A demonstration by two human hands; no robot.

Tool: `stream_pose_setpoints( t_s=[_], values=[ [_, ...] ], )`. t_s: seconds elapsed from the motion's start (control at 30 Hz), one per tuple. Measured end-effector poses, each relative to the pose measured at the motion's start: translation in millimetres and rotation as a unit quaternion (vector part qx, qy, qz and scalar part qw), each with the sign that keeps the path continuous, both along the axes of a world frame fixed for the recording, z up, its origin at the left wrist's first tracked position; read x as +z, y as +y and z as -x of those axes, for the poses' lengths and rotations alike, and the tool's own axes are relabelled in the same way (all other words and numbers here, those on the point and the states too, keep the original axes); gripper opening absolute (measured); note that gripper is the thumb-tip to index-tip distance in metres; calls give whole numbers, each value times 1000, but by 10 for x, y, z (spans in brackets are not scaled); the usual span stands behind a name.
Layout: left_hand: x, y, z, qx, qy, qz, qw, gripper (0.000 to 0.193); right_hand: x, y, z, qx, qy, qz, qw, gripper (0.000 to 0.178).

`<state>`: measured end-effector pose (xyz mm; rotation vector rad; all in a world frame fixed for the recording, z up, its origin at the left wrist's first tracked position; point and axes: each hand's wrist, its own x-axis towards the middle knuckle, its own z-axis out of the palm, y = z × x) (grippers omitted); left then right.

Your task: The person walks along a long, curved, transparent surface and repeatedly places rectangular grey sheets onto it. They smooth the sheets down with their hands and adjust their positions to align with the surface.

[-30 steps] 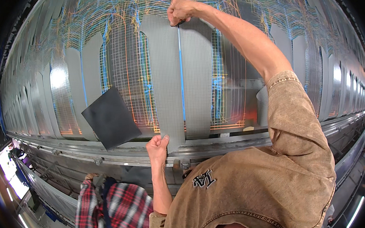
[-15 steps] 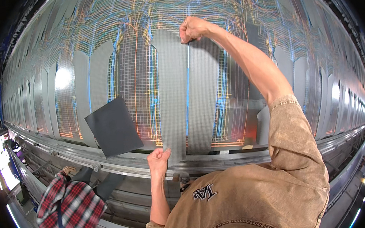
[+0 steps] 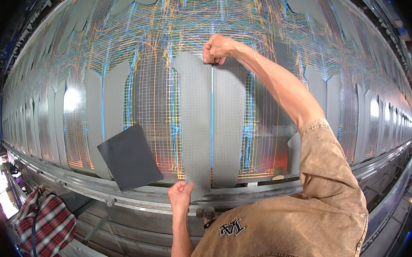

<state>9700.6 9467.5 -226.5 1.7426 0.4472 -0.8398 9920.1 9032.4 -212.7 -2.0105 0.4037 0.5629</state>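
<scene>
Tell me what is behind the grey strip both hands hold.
Behind the grey strip a wire mesh panel with coloured threads shows at its edges; the part directly under the strip is covered.

No packages, labels, signs or screens show anywhere in this view of the grey panels and wire mesh.
</scene>
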Motion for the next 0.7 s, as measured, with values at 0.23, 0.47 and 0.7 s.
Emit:
stream_pose_setpoints(
  t_s=[0.23,0.47,0.7],
  values=[
    [-38,26,0,-1,9,-16,1000,10,61,-75,204,-197,-157,-79,964,12],
    [31,-24,-15,-6,6,-14,1000,8,-157,423,1124,-206,-409,262,849,27],
    [21,9,4,-7,-5,-19,1000,6,-310,1348,1741,146,-284,316,894,73]
  ],
)
